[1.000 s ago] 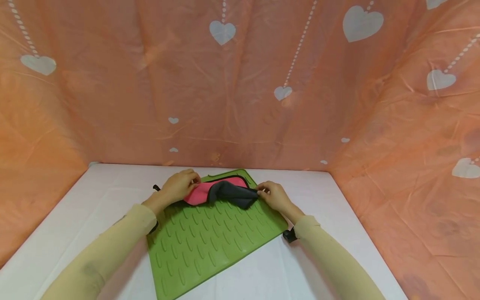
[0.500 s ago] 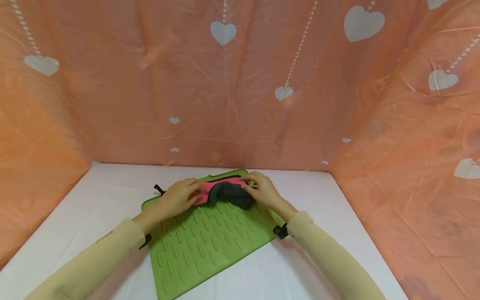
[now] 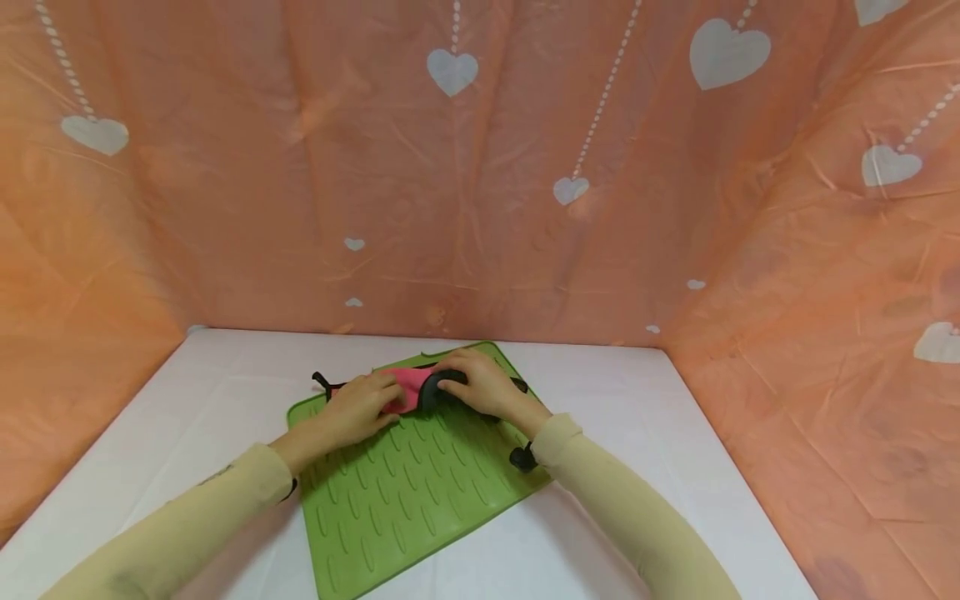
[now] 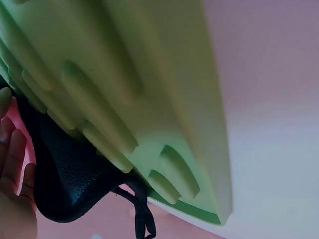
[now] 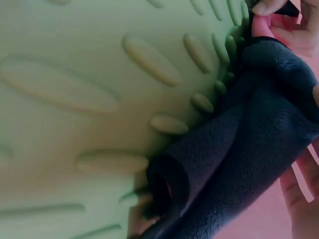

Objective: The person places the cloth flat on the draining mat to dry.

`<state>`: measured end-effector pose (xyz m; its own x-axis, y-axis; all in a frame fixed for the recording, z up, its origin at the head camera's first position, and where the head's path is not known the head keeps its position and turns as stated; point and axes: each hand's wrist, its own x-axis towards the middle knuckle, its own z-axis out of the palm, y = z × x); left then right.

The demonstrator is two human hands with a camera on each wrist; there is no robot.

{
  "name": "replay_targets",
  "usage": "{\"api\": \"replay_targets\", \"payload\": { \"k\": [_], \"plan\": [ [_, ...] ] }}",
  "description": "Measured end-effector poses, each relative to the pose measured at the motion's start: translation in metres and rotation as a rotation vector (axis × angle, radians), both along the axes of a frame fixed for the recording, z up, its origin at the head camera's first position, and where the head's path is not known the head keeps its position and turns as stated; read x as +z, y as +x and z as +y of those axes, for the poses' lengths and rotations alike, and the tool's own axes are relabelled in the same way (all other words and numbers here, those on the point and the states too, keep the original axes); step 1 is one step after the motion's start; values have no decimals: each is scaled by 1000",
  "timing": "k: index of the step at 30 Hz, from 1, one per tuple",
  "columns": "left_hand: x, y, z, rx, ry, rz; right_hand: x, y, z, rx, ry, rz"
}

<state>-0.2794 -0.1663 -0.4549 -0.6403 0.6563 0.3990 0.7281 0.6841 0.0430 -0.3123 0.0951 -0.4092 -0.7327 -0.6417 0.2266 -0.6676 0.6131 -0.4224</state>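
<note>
A cloth point(image 3: 411, 381), pink on one face and dark grey fleece on the other with black trim, lies bunched along the far part of a green ridged mat point(image 3: 405, 500). My left hand point(image 3: 362, 410) pinches its pink part between thumb and fingers, as the right wrist view also shows. Closer to the cloth's middle, my right hand point(image 3: 483, 383) holds the turned-over dark fold point(image 5: 239, 129), thumb in front and fingers behind. A black loop point(image 4: 143, 214) hangs from the cloth's left end, past the mat's edge. My palms hide parts of the cloth.
The mat lies slanted on a white-covered table point(image 3: 615, 392). Orange sheeting point(image 3: 450, 208) with white hearts rises behind the table and on both sides. A black wrist-camera piece point(image 3: 522, 457) sits under my right wrist, low over the mat.
My right hand has let go of the cloth's right end, slid left along it and taken the dark fold near the middle. My left hand has shifted its hold slightly on the pink part.
</note>
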Motion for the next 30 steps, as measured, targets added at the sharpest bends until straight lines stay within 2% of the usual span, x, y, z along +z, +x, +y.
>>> {"api": "replay_targets", "payload": {
  "k": [6, 12, 17, 22, 26, 30],
  "plan": [
    [-5, -2, 1, 6, -11, 40, -7, 1, -5, -41, 21, -13],
    [-7, -4, -1, 11, 1, 38, -10, 3, -7, -47, -20, -33],
    [2, -2, -3, 23, 47, 31, -11, 5, -4, -86, -89, -66],
    [15, 2, -9, 40, 122, -22, -11, 9, -1, -115, -190, -82],
    [24, 7, -15, 15, 179, -66, -8, 15, 2, -123, -245, -113],
    [29, 15, -20, -24, 210, -81, -6, 24, 6, -91, -247, -154]
  ]
}}
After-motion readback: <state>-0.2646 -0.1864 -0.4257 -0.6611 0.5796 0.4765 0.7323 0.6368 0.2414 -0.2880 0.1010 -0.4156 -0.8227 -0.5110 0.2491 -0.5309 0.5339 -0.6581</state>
